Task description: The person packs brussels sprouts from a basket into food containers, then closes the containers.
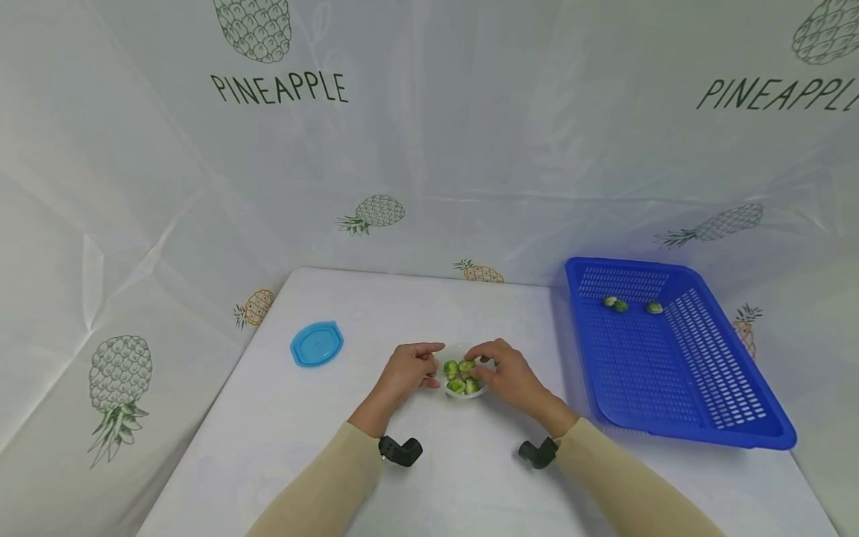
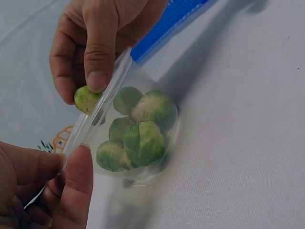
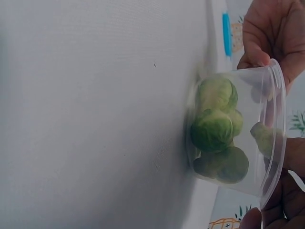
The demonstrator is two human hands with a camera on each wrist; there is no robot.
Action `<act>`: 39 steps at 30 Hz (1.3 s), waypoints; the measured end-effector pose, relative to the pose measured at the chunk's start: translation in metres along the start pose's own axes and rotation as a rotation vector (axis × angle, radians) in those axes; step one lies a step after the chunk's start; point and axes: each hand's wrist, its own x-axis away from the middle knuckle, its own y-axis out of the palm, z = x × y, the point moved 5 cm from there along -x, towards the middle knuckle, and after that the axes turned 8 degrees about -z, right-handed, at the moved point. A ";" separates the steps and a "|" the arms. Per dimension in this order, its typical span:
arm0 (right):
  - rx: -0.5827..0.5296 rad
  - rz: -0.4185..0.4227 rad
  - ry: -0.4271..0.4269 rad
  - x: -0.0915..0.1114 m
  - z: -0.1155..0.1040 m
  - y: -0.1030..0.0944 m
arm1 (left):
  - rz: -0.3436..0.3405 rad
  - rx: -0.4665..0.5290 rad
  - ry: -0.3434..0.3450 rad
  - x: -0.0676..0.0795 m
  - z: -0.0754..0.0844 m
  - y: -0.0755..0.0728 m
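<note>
A clear plastic container (image 2: 133, 176) stands on the white table with several green Brussels sprouts (image 2: 144, 143) inside. My left hand (image 1: 411, 369) pinches the container's rim between thumb and fingers on its left side. From the right, my right hand (image 1: 505, 371) holds one more Brussels sprout (image 2: 86, 100) between thumb and fingers at the container's mouth. Through the clear wall in the right wrist view, that held sprout (image 3: 263, 138) shows just inside the rim, above the others. Part of it is hidden by the fingers.
To the right stands a large blue plastic basket (image 1: 644, 373) with 3 Brussels sprouts (image 1: 620, 306) near its far end. A light-blue lid (image 1: 317, 344) lies on the table at the left. A pineapple-printed sheet (image 1: 470, 149) hangs behind the table.
</note>
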 end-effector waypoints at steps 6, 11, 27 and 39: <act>0.014 -0.018 0.017 -0.001 0.001 0.002 | 0.005 -0.009 0.003 0.001 0.001 0.000; 0.025 -0.034 0.015 -0.002 0.003 0.004 | 0.008 -0.013 0.000 0.001 0.001 0.000; 0.010 -0.016 -0.074 -0.001 0.005 0.004 | 0.011 0.000 -0.004 0.000 -0.001 0.000; -0.053 0.008 -0.010 -0.002 -0.001 -0.008 | 0.019 -0.012 -0.011 0.000 0.000 0.000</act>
